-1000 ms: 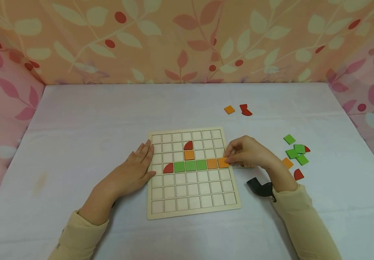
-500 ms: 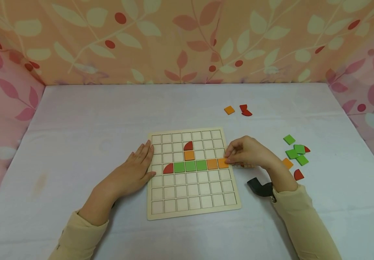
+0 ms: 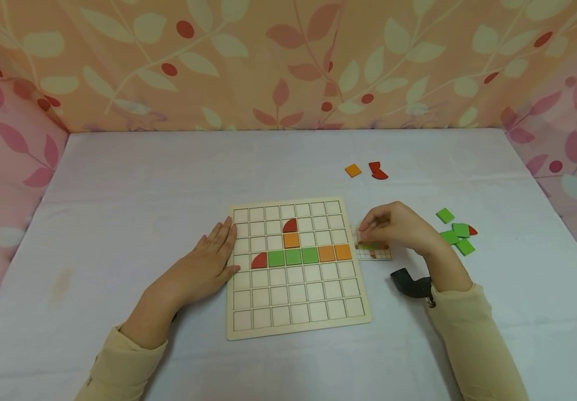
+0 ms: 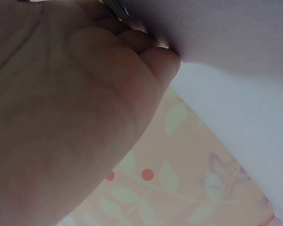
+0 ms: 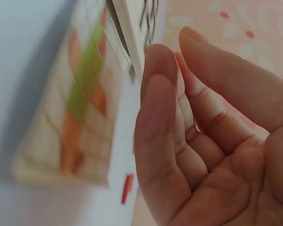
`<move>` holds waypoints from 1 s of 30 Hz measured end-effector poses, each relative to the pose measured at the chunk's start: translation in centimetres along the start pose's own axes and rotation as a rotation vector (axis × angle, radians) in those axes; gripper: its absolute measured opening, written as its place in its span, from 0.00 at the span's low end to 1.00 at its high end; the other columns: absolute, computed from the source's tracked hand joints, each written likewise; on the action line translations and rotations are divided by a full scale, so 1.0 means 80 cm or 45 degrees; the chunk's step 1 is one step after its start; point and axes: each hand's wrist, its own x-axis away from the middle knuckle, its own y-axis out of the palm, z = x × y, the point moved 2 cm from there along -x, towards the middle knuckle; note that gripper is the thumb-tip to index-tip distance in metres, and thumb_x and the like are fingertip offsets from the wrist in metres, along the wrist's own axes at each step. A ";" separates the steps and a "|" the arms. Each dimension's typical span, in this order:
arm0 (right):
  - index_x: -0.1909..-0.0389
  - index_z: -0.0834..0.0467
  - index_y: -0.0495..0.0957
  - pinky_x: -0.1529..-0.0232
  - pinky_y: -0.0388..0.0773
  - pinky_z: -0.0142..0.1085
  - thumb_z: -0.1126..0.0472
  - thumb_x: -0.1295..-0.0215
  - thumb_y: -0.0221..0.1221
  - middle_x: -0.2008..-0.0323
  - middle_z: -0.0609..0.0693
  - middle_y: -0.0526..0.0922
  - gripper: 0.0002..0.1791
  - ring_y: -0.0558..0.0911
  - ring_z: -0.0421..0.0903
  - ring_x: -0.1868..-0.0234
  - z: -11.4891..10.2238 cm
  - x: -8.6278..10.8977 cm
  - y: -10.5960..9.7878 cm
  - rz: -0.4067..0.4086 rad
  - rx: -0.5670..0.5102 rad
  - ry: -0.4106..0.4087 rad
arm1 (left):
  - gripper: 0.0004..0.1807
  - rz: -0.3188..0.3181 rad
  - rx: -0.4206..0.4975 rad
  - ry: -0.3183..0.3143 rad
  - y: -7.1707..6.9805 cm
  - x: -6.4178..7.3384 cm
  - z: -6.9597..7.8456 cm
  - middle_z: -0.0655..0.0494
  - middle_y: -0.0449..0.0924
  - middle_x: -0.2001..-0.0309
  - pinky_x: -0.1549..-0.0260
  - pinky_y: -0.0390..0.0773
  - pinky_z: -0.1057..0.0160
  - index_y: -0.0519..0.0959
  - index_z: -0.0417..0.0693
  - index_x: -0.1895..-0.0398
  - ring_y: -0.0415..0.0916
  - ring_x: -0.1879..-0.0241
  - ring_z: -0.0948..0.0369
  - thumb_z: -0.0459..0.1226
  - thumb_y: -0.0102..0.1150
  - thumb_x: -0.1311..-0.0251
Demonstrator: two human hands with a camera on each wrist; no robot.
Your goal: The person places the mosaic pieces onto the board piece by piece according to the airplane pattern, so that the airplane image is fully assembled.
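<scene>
My left hand (image 3: 205, 262) lies with straight fingers along the left edge of a wooden grid board (image 3: 298, 334); the left wrist view shows its palm (image 4: 75, 113) side. On the board, a row runs from a red quarter-circle piece (image 3: 259, 260) through green square tiles (image 3: 293, 256) to two orange tiles, the last one (image 3: 342, 252) in the rightmost column. Above it sit an orange tile (image 3: 291, 240) and a red piece (image 3: 291, 225). My right hand (image 3: 401, 231) hovers over a small pattern card (image 3: 381, 255), partly covering it. Thumb and loosely bent fingers stand apart, holding nothing.
Green tiles (image 3: 450, 238) and a red piece (image 3: 472, 230) lie heaped to the right. An orange tile (image 3: 353, 170) and red pieces (image 3: 380, 175) lie beyond the board. A black curved fitting (image 3: 411, 284) sticks out at the right wrist. Patterned cloth (image 3: 298, 67) walls the table.
My right hand has let go of the rightmost orange tile and moved right, over the pattern card. That tile stays in its square. The left hand has not moved.
</scene>
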 end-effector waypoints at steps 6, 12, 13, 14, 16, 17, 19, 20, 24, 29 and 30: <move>0.64 0.67 0.80 0.64 0.80 0.36 0.63 0.43 0.66 0.72 0.54 0.82 0.12 0.81 0.49 0.70 0.013 0.015 -0.026 0.096 -0.034 0.062 | 0.39 0.006 0.019 0.006 0.002 0.000 0.000 0.38 0.31 0.26 0.34 0.43 0.41 0.41 0.30 0.28 0.32 0.28 0.44 0.42 0.47 0.30; 0.60 0.68 0.79 0.66 0.78 0.34 0.60 0.41 0.65 0.70 0.51 0.82 0.15 0.80 0.45 0.69 0.039 0.046 -0.056 0.180 0.058 0.128 | 0.39 0.016 0.005 0.006 0.003 -0.001 0.000 0.38 0.31 0.26 0.34 0.43 0.42 0.41 0.31 0.28 0.32 0.28 0.44 0.43 0.46 0.30; 0.59 0.68 0.79 0.67 0.78 0.34 0.59 0.41 0.65 0.70 0.51 0.82 0.16 0.79 0.44 0.69 0.045 0.051 -0.061 0.194 0.083 0.141 | 0.39 0.017 0.003 0.004 0.003 0.000 -0.001 0.38 0.31 0.26 0.34 0.43 0.42 0.41 0.31 0.28 0.32 0.28 0.44 0.43 0.46 0.30; 0.58 0.68 0.79 0.68 0.77 0.33 0.59 0.40 0.65 0.70 0.50 0.82 0.16 0.79 0.44 0.70 0.050 0.057 -0.065 0.207 0.103 0.149 | 0.39 0.019 0.001 0.001 0.003 0.000 -0.001 0.39 0.31 0.26 0.34 0.43 0.42 0.41 0.31 0.28 0.32 0.28 0.44 0.43 0.46 0.30; 0.57 0.68 0.78 0.68 0.76 0.33 0.58 0.40 0.64 0.69 0.50 0.82 0.17 0.78 0.43 0.70 0.063 0.069 -0.072 0.232 0.131 0.169 | 0.39 0.019 -0.002 0.000 0.003 0.000 -0.001 0.39 0.31 0.26 0.34 0.43 0.42 0.41 0.31 0.28 0.32 0.28 0.44 0.43 0.46 0.30; 0.57 0.68 0.78 0.68 0.76 0.32 0.58 0.39 0.64 0.70 0.49 0.82 0.18 0.78 0.44 0.70 0.069 0.075 -0.075 0.243 0.140 0.177 | 0.39 0.018 -0.005 0.001 0.004 -0.001 -0.002 0.39 0.31 0.26 0.34 0.43 0.42 0.40 0.31 0.28 0.32 0.28 0.44 0.43 0.46 0.30; 0.56 0.69 0.78 0.68 0.74 0.31 0.57 0.39 0.63 0.70 0.48 0.83 0.18 0.79 0.43 0.70 0.082 0.088 -0.080 0.259 0.144 0.186 | 0.39 0.019 -0.007 0.003 0.004 -0.001 -0.002 0.39 0.31 0.26 0.34 0.43 0.42 0.40 0.31 0.28 0.32 0.28 0.44 0.43 0.46 0.30; 0.56 0.69 0.77 0.67 0.73 0.30 0.58 0.39 0.63 0.70 0.47 0.83 0.18 0.79 0.42 0.70 0.087 0.094 -0.082 0.266 0.138 0.189 | 0.39 0.019 -0.007 0.003 0.004 -0.001 -0.002 0.39 0.31 0.26 0.34 0.43 0.42 0.40 0.31 0.28 0.32 0.28 0.44 0.43 0.46 0.30; 0.56 0.68 0.78 0.66 0.71 0.26 0.58 0.39 0.63 0.69 0.41 0.85 0.18 0.79 0.35 0.67 0.110 0.118 -0.088 0.278 0.107 0.225 | 0.39 0.019 -0.006 0.003 0.003 0.000 0.000 0.39 0.31 0.26 0.34 0.43 0.42 0.40 0.31 0.28 0.32 0.28 0.44 0.43 0.46 0.30; 0.54 0.70 0.77 0.65 0.70 0.21 0.59 0.39 0.63 0.68 0.42 0.85 0.19 0.79 0.31 0.66 0.133 0.139 -0.090 0.272 0.106 0.275 | 0.39 0.022 -0.003 0.003 0.000 0.002 0.002 0.38 0.32 0.26 0.34 0.44 0.42 0.41 0.31 0.28 0.33 0.28 0.44 0.42 0.46 0.30; 0.54 0.70 0.77 0.65 0.69 0.21 0.58 0.39 0.63 0.68 0.42 0.85 0.20 0.79 0.31 0.65 0.136 0.142 -0.090 0.268 0.113 0.290 | 0.38 0.024 -0.001 0.002 0.000 0.003 0.002 0.38 0.32 0.26 0.34 0.44 0.42 0.41 0.30 0.28 0.33 0.28 0.44 0.42 0.46 0.30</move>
